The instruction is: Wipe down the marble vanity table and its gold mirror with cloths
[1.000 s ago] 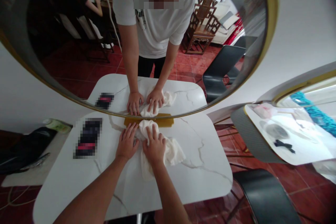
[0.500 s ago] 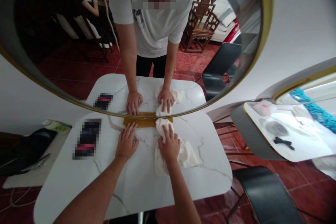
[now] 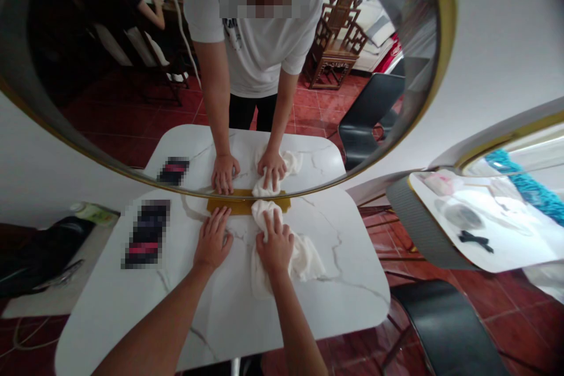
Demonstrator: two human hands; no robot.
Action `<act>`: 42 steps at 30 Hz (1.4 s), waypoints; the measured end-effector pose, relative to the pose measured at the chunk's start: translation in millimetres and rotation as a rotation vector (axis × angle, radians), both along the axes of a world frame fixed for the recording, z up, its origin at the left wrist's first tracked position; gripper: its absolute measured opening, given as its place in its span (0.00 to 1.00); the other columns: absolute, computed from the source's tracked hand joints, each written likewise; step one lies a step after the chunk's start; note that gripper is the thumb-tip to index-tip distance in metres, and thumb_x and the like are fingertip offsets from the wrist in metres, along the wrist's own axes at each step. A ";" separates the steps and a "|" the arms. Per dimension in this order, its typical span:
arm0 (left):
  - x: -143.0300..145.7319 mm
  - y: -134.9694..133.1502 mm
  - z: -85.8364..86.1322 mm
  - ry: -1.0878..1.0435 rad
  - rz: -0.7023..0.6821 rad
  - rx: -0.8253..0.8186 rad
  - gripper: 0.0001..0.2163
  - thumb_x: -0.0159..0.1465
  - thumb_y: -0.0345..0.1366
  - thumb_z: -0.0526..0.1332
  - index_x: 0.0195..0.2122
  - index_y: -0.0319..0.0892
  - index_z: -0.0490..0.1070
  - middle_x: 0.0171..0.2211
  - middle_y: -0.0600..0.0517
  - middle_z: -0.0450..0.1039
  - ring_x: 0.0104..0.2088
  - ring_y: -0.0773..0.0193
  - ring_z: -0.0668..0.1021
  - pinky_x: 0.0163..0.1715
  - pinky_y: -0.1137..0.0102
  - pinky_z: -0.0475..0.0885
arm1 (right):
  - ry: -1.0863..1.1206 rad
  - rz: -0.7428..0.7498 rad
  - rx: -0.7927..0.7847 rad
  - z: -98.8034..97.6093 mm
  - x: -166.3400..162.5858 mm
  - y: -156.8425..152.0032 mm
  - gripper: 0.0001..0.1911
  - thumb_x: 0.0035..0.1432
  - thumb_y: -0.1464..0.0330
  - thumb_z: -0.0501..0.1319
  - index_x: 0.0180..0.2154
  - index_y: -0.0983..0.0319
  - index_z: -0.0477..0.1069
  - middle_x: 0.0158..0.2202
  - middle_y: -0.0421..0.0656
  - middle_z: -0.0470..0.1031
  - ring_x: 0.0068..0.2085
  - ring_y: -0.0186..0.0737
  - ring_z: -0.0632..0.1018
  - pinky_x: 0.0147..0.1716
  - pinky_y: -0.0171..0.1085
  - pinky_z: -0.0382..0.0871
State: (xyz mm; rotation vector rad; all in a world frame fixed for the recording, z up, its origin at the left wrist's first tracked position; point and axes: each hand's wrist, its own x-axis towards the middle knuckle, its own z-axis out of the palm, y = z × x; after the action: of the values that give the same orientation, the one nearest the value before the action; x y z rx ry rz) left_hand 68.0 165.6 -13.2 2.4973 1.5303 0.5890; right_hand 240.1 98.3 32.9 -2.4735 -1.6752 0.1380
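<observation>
My left hand (image 3: pixel 214 241) lies flat on the white marbled table (image 3: pixel 238 305), fingers stretched forward. Its fingertips rest at the left part of a flat gold strip (image 3: pixel 233 207) under the mirror's lower rim. A crumpled white cloth (image 3: pixel 308 255) is under my right hand (image 3: pixel 275 244), which presses it down with bent fingers. The cloth's bunched front end covers part of the gold strip, and its loose end trails toward me and to the right. The round gold-framed mirror (image 3: pixel 282 111) stands just beyond and shows both hands reflected.
A blurred-out dark item (image 3: pixel 147 235) lies on the table's left side. A black chair (image 3: pixel 445 323) stands at the right, near another white table (image 3: pixel 489 229). At the far left, a low surface holds a black bag (image 3: pixel 48 252) and a green-labelled item (image 3: pixel 94 211).
My right hand and the white cloth have slid a little to the left along the gold strip, uncovering more of its right end. The left hand has stayed in place.
</observation>
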 end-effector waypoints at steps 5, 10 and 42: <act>-2.0 0.4 -3.6 0.011 -0.011 0.010 0.29 0.60 0.33 0.51 0.64 0.41 0.48 0.64 0.46 0.52 0.64 0.54 0.53 0.61 0.56 0.50 | 0.048 0.112 0.009 0.4 -34.3 13.2 0.35 0.56 0.64 0.56 0.63 0.46 0.47 0.67 0.37 0.40 0.49 0.49 0.65 0.44 0.46 0.58; -3.5 1.4 -6.9 0.024 -0.021 0.022 0.29 0.60 0.32 0.51 0.63 0.39 0.50 0.64 0.44 0.52 0.64 0.53 0.53 0.61 0.55 0.51 | 0.076 0.162 0.014 1.0 -45.4 18.0 0.35 0.56 0.62 0.56 0.63 0.45 0.47 0.67 0.36 0.40 0.49 0.49 0.65 0.44 0.47 0.58; 0.3 0.6 -2.8 -0.001 -0.001 0.007 0.29 0.60 0.33 0.51 0.64 0.43 0.49 0.64 0.48 0.52 0.65 0.55 0.53 0.61 0.56 0.49 | 0.036 0.076 0.011 -1.5 -21.0 10.4 0.35 0.56 0.64 0.55 0.64 0.47 0.45 0.67 0.38 0.41 0.49 0.50 0.65 0.45 0.47 0.57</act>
State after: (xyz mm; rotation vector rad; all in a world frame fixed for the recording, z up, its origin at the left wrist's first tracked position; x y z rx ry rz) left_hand 68.3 166.2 -16.0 2.5024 1.5291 0.5965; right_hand 219.2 108.7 31.5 -2.3858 -1.7507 0.1801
